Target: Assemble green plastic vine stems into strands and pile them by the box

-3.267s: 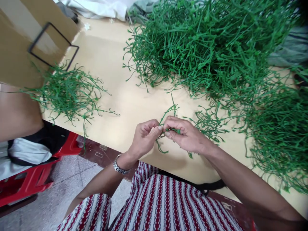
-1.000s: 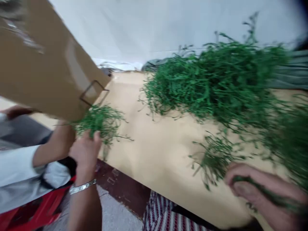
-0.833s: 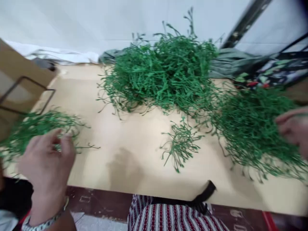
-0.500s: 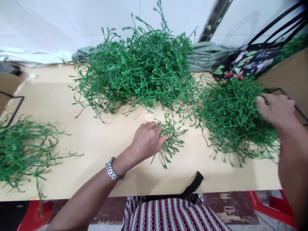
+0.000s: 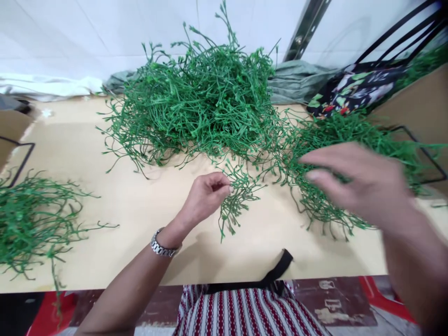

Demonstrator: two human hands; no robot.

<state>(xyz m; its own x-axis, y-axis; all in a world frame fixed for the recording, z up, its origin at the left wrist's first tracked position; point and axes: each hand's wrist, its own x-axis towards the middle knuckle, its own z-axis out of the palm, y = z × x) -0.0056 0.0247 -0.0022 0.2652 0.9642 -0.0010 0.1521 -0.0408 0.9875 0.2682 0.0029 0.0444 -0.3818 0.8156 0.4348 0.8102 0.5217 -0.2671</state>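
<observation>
Green stems (image 5: 31, 219) lie piled at the table's (image 5: 105, 154) left edge, perhaps finished; a bigger heap (image 5: 203, 102) along the back edge looks undone. Mid-table, the left hand (image 5: 205, 196) pinches a small bunch (image 5: 241, 190), long axis roughly back to front, tips fanning right. The blurred right hand (image 5: 360, 182), grip unclear, hovers over the right-end pile (image 5: 336, 133).

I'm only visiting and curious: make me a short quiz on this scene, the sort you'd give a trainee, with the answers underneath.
1. Which hand has its fingertips at the small bunch of green stems?

2. True or false: a metal-link band circles the wrist of that same hand.

3. Which of these is nearest the floral fabric?
A) the black strap
B) the heap of stems on the right
C) the white cloth

Key: 1. The left hand. 2. True. 3. B.
</observation>
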